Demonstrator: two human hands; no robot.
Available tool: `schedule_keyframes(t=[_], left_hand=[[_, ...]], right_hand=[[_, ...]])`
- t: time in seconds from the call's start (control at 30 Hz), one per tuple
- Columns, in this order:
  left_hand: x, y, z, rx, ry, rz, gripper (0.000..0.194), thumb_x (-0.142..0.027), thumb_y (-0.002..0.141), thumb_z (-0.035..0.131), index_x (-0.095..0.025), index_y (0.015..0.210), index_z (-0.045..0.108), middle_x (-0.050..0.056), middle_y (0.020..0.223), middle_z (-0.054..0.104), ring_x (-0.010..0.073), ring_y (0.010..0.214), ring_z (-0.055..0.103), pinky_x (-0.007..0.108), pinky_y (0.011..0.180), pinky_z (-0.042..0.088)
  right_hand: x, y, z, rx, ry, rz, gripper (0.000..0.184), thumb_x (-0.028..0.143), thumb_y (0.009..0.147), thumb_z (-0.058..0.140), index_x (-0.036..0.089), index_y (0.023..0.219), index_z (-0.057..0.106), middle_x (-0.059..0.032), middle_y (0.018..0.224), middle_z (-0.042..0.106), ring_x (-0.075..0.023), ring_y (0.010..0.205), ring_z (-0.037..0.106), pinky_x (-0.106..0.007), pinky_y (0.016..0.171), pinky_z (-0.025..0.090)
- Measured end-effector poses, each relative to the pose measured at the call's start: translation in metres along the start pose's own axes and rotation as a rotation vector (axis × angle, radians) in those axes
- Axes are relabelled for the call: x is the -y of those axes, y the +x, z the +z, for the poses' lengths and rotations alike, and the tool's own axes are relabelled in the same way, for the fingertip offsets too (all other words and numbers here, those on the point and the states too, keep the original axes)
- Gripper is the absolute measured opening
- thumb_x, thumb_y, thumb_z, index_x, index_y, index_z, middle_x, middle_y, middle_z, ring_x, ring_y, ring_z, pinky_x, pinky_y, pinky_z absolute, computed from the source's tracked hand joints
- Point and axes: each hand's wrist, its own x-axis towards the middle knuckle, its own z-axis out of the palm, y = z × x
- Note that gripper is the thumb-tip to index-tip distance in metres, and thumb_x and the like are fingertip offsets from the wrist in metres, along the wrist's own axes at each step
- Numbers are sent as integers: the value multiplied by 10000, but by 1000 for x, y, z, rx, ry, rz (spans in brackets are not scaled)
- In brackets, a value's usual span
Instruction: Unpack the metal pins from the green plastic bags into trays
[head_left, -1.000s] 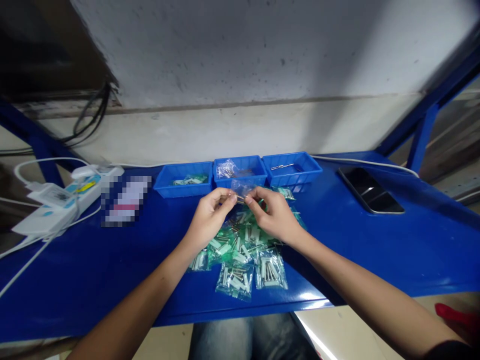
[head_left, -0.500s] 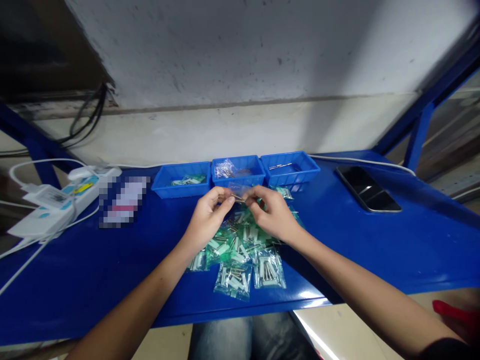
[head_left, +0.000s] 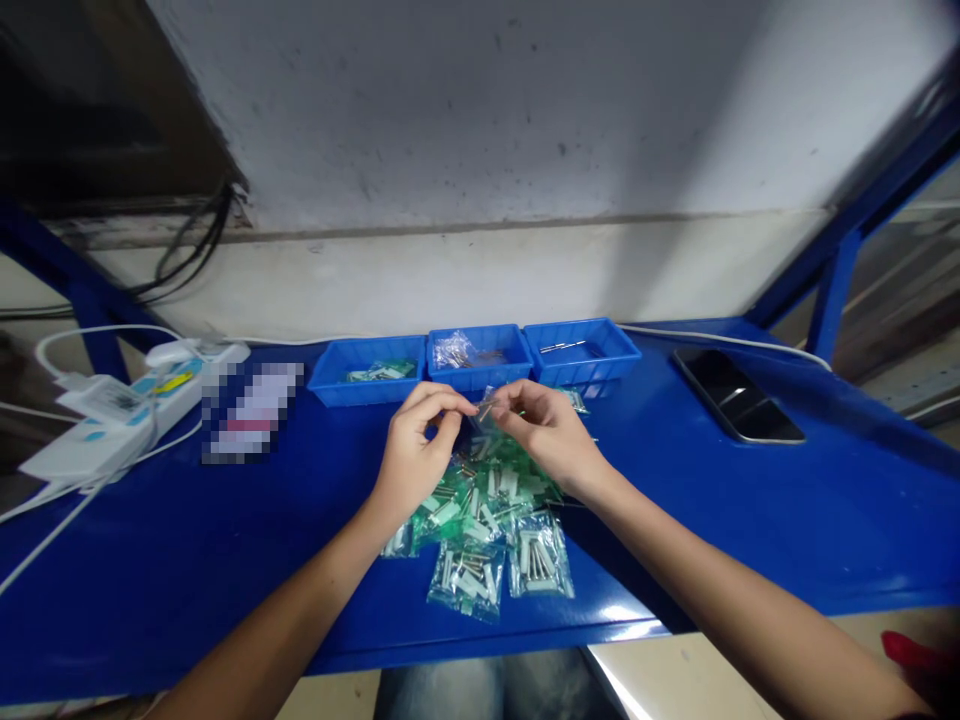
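Above the heap, a small clear plastic bag with thin metal pieces, apparently screws, is between my two hands. My right hand pinches its right side between thumb and fingers. The fingers of my left hand are curled, their tips at the bag's left edge; the exact contact is too small to make out. Below lies a heap of green-tinted bags holding screws and pale plugs. Nearest the table edge are two filled bags, a left one and a right one.
Three blue bins stand along the wall: the left bin holds filled bags, the middle bin screws and clear plastic, the right bin a few metal pieces. A phone lies right; a power strip with cables lies left.
My left fingertips have shifted to the bag's left edge, and my left thumb has drawn back from it. My right hand keeps its pinch. The whole view has tilted slightly.
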Motion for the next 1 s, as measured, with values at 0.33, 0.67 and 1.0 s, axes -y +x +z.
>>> schedule_keyframes(t=[0.33,0.67,1.0], left_hand=[[7,-4,5,280,344,-29,202,-349,832,536,-226,963,628,45,943,619,233,943,535,380,832,401],[14,0,0,331,462,-63,63,-263,807,557,-220,802,602,21,889,631,227,891,511,389,831,362],[21,1,-13,442,518,-34,389,-495,708,642,-263,1017,597,51,1043,600,272,967,532,353,777,403]], right_hand=[[22,7,-32,-611,-568,-604,213,249,860,449,234,1046,552,-93,986,570,-250,959,509,-432,849,394],[-11,4,-8,-82,-762,-375,208,276,865,468,181,946,635,-70,844,616,-231,860,520,-379,811,400],[-12,6,-10,4,-738,-333,204,270,873,458,175,925,631,-52,810,658,-194,769,546,-356,790,379]])
